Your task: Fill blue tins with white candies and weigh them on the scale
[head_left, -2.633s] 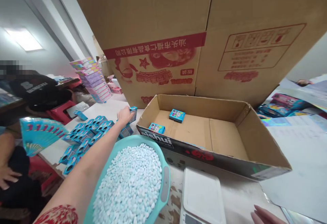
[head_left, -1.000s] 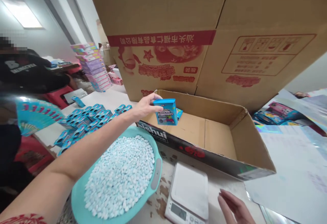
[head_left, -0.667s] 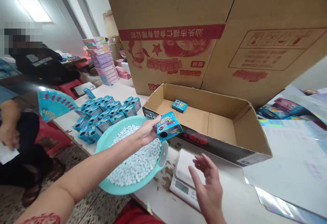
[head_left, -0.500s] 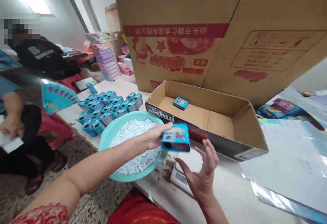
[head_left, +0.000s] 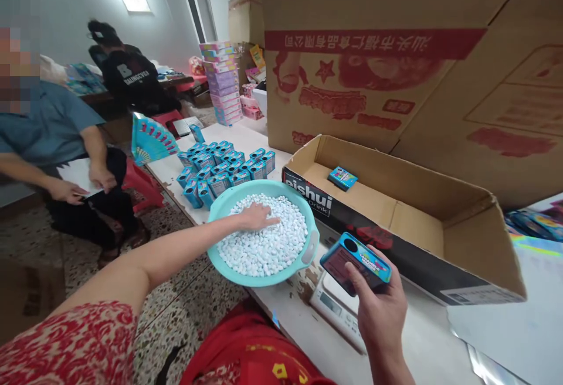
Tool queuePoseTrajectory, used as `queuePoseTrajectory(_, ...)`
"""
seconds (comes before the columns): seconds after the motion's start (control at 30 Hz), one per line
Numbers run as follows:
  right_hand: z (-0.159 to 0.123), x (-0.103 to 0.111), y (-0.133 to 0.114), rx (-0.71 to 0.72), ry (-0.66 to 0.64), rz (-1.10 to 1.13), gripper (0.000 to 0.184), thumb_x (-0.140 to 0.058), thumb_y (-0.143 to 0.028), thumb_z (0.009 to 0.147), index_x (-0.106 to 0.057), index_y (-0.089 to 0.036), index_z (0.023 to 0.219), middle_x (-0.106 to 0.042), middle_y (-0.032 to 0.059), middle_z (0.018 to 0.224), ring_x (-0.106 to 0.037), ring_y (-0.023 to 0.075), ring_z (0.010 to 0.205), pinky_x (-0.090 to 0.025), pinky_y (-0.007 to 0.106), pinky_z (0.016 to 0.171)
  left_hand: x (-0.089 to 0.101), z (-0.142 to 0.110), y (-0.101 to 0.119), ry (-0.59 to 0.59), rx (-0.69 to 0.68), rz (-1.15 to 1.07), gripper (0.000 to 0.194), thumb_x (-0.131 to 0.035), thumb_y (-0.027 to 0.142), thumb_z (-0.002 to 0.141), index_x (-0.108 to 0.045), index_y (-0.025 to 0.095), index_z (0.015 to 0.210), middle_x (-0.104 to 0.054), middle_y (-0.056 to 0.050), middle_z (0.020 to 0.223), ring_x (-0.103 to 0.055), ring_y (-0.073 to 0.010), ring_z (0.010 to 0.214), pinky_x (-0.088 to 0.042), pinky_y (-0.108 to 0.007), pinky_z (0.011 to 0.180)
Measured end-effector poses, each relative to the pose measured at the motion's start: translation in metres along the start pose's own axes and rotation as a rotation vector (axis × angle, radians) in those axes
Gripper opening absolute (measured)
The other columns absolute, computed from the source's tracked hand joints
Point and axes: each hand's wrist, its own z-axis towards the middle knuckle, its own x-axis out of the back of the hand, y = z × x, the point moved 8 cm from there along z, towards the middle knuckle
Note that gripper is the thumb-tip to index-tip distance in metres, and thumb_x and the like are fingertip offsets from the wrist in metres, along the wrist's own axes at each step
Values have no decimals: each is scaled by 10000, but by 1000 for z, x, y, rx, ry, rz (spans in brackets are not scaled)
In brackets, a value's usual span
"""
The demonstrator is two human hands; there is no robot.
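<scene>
My right hand (head_left: 380,309) grips a small blue tin box (head_left: 355,261), held tilted above a white scale (head_left: 336,306), its round hole facing up. My left hand (head_left: 257,219) reaches into a teal basin (head_left: 308,250) and rests on the heap of pale blue-white candies (head_left: 268,244), fingers curled into them. A cluster of several identical blue boxes (head_left: 224,168) stands on the table behind the basin.
A shallow open carton (head_left: 440,232) holds one blue box (head_left: 342,177). A tall cardboard box (head_left: 396,51) rises behind it. Two people (head_left: 57,139) sit at left; a fan of blue cards (head_left: 152,139) and stacked pastel boxes (head_left: 222,80) lie beyond.
The blue box passed from my left hand to my right hand. My left hand dropped into the candy basin. The view swung to the left.
</scene>
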Motion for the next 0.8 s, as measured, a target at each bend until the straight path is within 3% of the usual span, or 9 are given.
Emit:
queuePoseTrajectory(0.13,10,-12,-9,10,5,-46,567,-769,-554,636,-624,-161,1017,-670,61,907,-626,215,793,-522,330,740,-22,-20,6,-39,-3,-92,687,-608,698,667,-599,198,1138,-528,-188,1342,-421,-413,1283,-293,-487,1054)
queuePoseTrajectory(0.3,16,-55,-25,64,-205,-25,506,-758,-548,650,-623,-163,950,-667,45,846,-611,198,738,-515,314,693,-16,-33,8,96,60,-349,384,-747,410,561,-647,209,872,-652,-129,1125,-480,-405,1214,-336,-437,1017)
queuePoseTrajectory(0.4,17,-85,-36,122,-339,-50,485,-747,-536,672,-627,-169,965,-673,50,869,-609,203,753,-508,319,699,-13,-32,0,132,119,-506,252,-726,255,515,-614,200,734,-665,-89,868,-570,-364,1063,-431,-382,870)
queuePoseTrajectory(0.53,16,-116,-54,318,-471,-169,436,-717,-521,710,-638,-184,974,-667,58,908,-614,221,813,-492,341,767,-12,-34,-10,126,201,-858,163,-672,262,554,-555,191,642,-522,-8,580,-580,-201,630,-418,-264,538)
queuePoseTrajectory(0.67,12,-136,-61,482,-537,-315,354,-657,-494,776,-629,-198,967,-653,59,969,-616,238,892,-470,341,776,5,-44,-2,127,222,-1235,255,-685,320,563,-546,191,733,-545,16,646,-503,-111,487,-335,-204,414)
queuePoseTrajectory(0.8,6,-158,-63,541,-568,-454,283,-693,-399,775,-610,-214,973,-655,40,994,-620,252,932,-466,338,760,34,-51,24,196,118,-1524,251,-622,358,614,-476,187,724,-511,29,610,-474,-80,455,-309,-184,397)
